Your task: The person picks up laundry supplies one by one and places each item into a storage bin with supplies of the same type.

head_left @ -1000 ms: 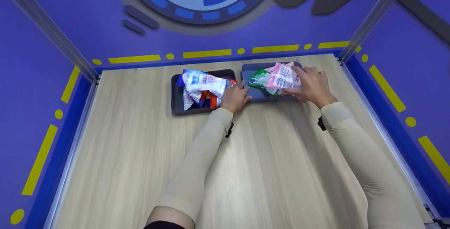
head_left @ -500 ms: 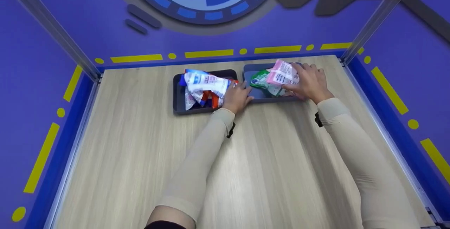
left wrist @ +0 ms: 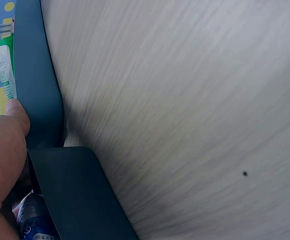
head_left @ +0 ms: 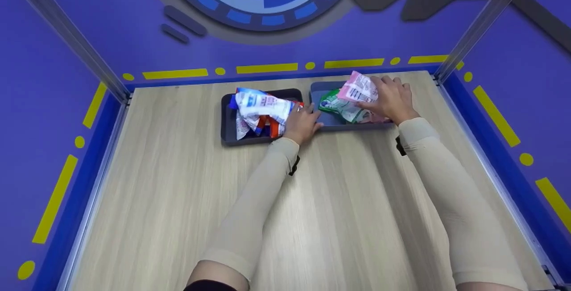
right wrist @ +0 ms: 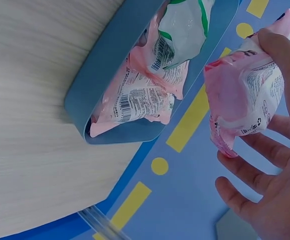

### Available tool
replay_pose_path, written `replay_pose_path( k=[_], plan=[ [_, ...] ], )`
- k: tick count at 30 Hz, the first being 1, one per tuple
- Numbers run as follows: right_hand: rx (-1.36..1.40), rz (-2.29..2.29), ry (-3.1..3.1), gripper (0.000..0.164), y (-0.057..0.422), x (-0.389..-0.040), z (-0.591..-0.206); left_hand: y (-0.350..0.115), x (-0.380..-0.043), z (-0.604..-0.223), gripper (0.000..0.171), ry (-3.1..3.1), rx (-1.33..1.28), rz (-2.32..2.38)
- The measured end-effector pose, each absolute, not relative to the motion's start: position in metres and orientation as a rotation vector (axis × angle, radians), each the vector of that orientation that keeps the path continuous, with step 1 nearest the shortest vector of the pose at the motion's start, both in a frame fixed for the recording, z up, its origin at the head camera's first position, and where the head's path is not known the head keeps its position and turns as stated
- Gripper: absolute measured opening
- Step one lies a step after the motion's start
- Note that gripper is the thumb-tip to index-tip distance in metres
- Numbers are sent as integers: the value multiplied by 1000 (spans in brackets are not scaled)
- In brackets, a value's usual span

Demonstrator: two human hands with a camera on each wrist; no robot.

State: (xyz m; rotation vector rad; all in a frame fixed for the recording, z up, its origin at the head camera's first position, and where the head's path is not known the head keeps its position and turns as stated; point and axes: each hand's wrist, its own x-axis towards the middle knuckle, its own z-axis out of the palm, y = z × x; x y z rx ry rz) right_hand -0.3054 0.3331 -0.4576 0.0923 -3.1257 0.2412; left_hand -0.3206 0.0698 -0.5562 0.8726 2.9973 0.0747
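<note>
My right hand (head_left: 395,99) pinches a pink and white packet (head_left: 359,88) between thumb and fingers. In the right wrist view this packet (right wrist: 244,95) hangs apart from the blue-grey tray (right wrist: 80,95). Inside that tray lie a green and white packet (head_left: 348,110) and more pink packets (right wrist: 140,100). My left hand (head_left: 301,123) rests at the meeting ends of the two trays, its fingers spread over the rims. In the left wrist view the thumb touches the rim of the blue-grey tray (left wrist: 37,75). Its other fingers are mostly hidden there.
The dark tray (head_left: 228,121) on the left holds a white and blue packet (head_left: 263,106) over red and blue ones. Both trays stand at the back of the wooden table (head_left: 178,184). Purple walls (head_left: 250,54) rise behind and at both sides.
My right hand has lifted the pink packet a little up and away from the others, baring more of the green and white packet. The left hand stays at the tray rims.
</note>
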Motion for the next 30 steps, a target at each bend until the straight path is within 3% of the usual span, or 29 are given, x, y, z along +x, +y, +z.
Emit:
replay_pose_path(
  k=[30],
  plan=[
    [-24, 313, -3131, 89, 320, -327, -476, 70, -321, -557, 52, 3009, 866, 78]
  ],
)
